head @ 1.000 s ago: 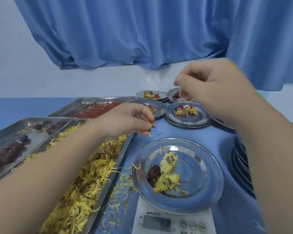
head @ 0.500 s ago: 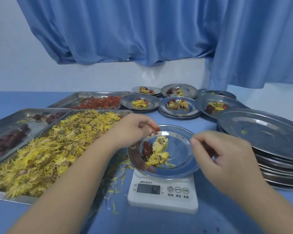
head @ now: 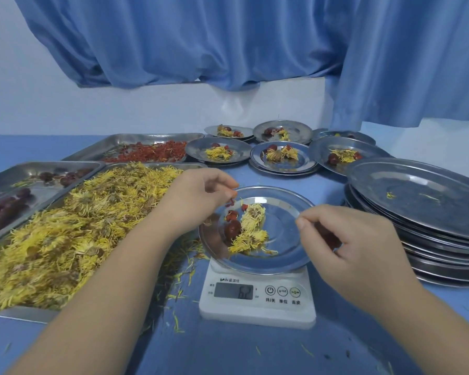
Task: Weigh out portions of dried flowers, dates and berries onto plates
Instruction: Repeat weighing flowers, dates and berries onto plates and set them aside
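The white scale (head: 257, 295) is carrying the plate (head: 282, 234) of flowers, a date and berries. The right hand (head: 347, 247) is hovering beside it, fingers curled, grip unclear. The left hand (head: 201, 196) is pinching red berries (head: 231, 202) above the plate's far-left rim.

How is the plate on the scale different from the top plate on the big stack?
The plate on the scale holds yellow flowers, a dark date and red berries; the top plate of the stack holds only a few stray petals. The scale plate looks smaller and sits alone; the stack plate rests on many others. Both are round, shiny metal.
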The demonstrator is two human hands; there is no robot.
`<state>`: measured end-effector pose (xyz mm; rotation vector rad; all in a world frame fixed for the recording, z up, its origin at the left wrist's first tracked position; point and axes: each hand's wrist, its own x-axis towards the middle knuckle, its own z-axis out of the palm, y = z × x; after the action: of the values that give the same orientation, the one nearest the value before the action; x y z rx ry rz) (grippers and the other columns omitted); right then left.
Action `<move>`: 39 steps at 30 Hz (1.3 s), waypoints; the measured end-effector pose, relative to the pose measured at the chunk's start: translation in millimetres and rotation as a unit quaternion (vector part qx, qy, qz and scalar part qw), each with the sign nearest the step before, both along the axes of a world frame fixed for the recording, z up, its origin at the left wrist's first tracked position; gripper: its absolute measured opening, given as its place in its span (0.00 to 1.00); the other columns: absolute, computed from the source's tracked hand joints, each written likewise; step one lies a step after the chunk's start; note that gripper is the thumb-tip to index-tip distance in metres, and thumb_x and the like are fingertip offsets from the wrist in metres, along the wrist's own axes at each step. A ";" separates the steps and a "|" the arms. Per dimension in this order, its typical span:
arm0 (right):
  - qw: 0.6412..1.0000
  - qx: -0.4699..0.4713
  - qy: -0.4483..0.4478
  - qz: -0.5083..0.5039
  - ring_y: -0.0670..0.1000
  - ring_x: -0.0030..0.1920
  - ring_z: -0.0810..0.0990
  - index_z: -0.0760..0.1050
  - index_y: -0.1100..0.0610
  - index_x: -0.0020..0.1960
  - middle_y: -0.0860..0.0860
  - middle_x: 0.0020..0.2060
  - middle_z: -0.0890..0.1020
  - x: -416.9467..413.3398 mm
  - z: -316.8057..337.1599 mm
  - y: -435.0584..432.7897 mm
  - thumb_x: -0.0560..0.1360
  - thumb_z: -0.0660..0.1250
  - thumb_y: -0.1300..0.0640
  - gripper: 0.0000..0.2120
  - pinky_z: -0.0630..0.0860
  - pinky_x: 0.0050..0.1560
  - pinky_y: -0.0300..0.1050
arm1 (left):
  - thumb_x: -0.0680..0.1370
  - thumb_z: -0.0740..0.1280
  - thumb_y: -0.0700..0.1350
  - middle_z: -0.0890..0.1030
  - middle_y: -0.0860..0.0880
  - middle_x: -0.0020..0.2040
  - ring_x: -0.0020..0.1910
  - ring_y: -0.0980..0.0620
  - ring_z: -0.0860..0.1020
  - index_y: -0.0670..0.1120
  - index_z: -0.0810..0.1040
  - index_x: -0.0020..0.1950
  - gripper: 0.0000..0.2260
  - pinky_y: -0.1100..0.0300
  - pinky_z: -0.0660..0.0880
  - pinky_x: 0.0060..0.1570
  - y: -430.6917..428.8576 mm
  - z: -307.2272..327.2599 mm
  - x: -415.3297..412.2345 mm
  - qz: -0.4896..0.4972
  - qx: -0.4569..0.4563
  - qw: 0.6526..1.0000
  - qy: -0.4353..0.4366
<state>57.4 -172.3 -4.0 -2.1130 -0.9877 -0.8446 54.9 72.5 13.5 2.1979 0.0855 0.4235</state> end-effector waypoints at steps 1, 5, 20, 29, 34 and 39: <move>1.000 0.001 -0.001 -0.003 0.47 0.26 0.72 0.76 0.52 0.36 0.45 0.24 0.73 0.0 0.4 -0.6 0.74 0.60 0.52 0.11 0.68 0.30 0.43 | 0.78 0.68 0.40 0.86 0.58 0.42 0.44 0.61 0.83 0.55 0.82 0.47 0.10 0.61 0.78 0.46 -0.2 0.4 -0.5 -0.008 -0.006 1.000 0.003; 1.000 0.010 0.001 -0.004 0.48 0.26 0.72 0.77 0.52 0.36 0.45 0.24 0.74 1.2 1.5 -2.2 0.74 0.60 0.52 0.11 0.67 0.29 0.41 | 0.77 0.67 0.33 0.85 0.55 0.45 0.43 0.59 0.83 0.53 0.82 0.47 0.14 0.63 0.76 0.46 0.3 2.2 -2.9 -0.016 -0.042 0.999 -0.006; 0.958 -0.154 0.172 -0.171 0.49 0.31 0.75 0.68 0.48 0.38 0.45 0.26 0.75 13.1 -4.7 -8.7 0.74 0.58 0.43 0.11 0.69 0.30 0.43 | 0.79 0.65 0.46 0.84 0.51 0.52 0.49 0.51 0.83 0.51 0.82 0.51 0.06 0.55 0.77 0.49 20.7 2.5 -6.4 0.088 -0.259 0.962 -0.014; 0.869 0.107 0.482 -0.045 0.53 0.22 0.75 0.72 0.59 0.44 0.52 0.23 0.78 18.5 -5.5 -1.5 0.73 0.61 0.67 0.05 0.66 0.22 0.40 | 0.79 0.66 0.48 0.81 0.52 0.54 0.50 0.51 0.83 0.52 0.82 0.50 0.05 0.46 0.80 0.53 9.3 1.9 -8.5 0.053 -0.280 0.957 0.048; 0.816 0.260 0.516 0.021 0.55 0.24 0.73 0.71 0.61 0.44 0.60 0.24 0.77 13.1 -4.1 6.5 0.75 0.58 0.71 0.07 0.70 0.25 0.43 | 0.78 0.67 0.46 0.82 0.51 0.53 0.51 0.49 0.83 0.51 0.82 0.50 0.05 0.41 0.77 0.59 8.9 6.3 -10.3 0.046 -0.329 0.943 -0.009; 0.783 0.348 0.509 0.077 0.51 0.26 0.78 0.71 0.60 0.42 0.56 0.25 0.77 19.2 3.0 23.7 0.75 0.58 0.72 0.10 0.74 0.25 0.39 | 0.78 0.66 0.46 0.81 0.52 0.48 0.54 0.49 0.82 0.51 0.81 0.49 0.04 0.55 0.74 0.48 13.6 9.2 -9.7 0.063 -0.419 0.897 -0.126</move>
<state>76.6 -148.6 -1.0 -1.4262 -0.1746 0.1138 45.2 86.1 22.7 1.2791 0.2252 0.6042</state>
